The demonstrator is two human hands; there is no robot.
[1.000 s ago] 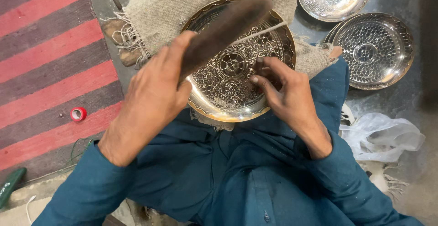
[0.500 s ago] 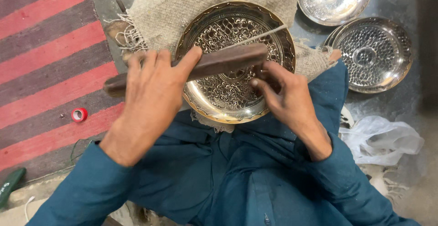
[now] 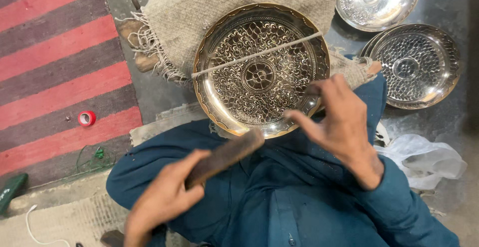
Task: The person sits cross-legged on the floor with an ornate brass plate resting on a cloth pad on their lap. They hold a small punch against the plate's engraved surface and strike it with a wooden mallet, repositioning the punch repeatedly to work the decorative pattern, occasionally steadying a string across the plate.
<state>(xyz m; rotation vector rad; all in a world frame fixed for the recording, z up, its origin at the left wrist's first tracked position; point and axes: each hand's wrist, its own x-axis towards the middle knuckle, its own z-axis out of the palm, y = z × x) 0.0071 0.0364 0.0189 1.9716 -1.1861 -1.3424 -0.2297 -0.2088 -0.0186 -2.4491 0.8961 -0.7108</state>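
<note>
A round engraved brass plate point(image 3: 229, 102) rests on burlap cloth point(image 3: 209, 7) over my lap, with a taut cord point(image 3: 259, 53) stretched across its face. My left hand point(image 3: 162, 202) grips a dark wooden stick point(image 3: 227, 156), now held low near my body below the plate's rim. Over the plate's lower right edge, my right hand point(image 3: 339, 120) pinches a small thin tool whose tip touches the engraved surface. My teal sleeves fill the bottom of the view.
Two silver metal dishes sit on the grey floor at upper right: a shiny one point(image 3: 376, 0) and a dimpled one point(image 3: 414, 65). A striped red rug point(image 3: 55, 62) with a red tape roll point(image 3: 87, 118) lies left. White plastic point(image 3: 424, 157) lies at right.
My left hand has swung the wooden stick off the plate's face and down toward my body. The whole engraved plate and its cord now show. My right hand stayed at the plate's right edge.
</note>
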